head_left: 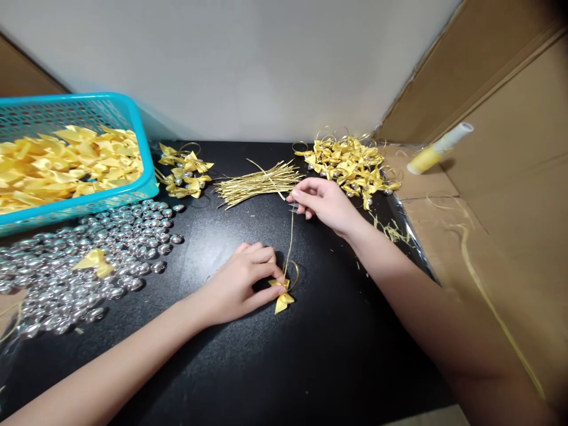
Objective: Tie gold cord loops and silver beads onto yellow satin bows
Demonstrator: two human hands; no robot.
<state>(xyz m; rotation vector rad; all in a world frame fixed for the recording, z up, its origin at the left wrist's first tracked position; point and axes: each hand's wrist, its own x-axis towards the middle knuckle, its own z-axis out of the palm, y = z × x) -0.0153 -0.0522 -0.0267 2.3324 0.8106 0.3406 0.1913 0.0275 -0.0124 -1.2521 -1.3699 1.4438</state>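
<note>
My left hand (252, 275) rests on the black table and pinches a yellow ribbon bow (284, 303) between thumb and fingertips. A gold cord (290, 236) rises from the bow, with a small curved loop beside it. My right hand (317, 201) is closed, its fingertips together at the upper end of that cord. A small greyish pointed thing (293, 205) shows under those fingers; I cannot make out what it is. Just left of my right hand lies a bundle of gold cord pieces (257, 184), one strand crossing on top and reaching toward my fingertips.
A turquoise basket (144, 148) of yellow bows stands at left. Many silver beads (128, 248) spread before it, with one loose bow (95, 262) on them. Finished-looking bow pieces lie in a small group (186, 171) and a larger heap (346, 163). Cord scraps (393, 232) and a tube (439, 148) are right.
</note>
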